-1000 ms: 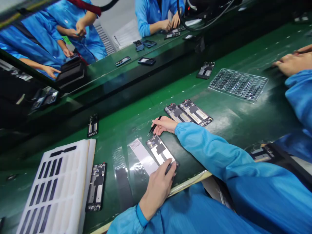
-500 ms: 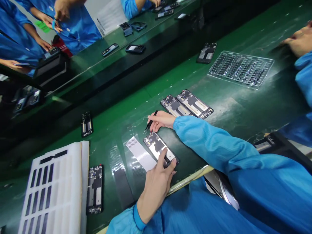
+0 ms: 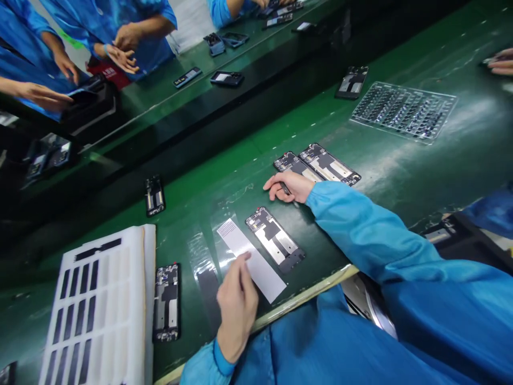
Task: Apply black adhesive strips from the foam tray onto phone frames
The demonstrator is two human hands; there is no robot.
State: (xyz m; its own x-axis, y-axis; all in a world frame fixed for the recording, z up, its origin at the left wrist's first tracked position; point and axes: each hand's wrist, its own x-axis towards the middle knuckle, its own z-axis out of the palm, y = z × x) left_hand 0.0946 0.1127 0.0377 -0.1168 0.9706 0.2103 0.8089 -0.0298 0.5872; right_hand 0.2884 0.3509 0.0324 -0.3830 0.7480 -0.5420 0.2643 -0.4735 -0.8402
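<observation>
An opened phone with its inner parts showing lies flat on the green bench in front of me. Beside it on the left is a white strip with small dots at one end. My left hand hovers at the strip's left edge, fingers loosely bent, with nothing visible in it. Beyond the phone, my right hand has dark tweezers tucked in its curled fingers; most of their length is hidden by the hand. Just past that hand, two more opened phones lie side by side.
White foam sheets with black strips lie at left, with an opened phone alongside. A clear tray of small parts sits at far right. Across a raised ledge, co-workers in blue handle phones. Another person's hand shows at the right edge.
My left hand has come off the phone and moved left to the strip. My right hand has drawn back from the phone's top end, the tweezers now folded into its fingers.
</observation>
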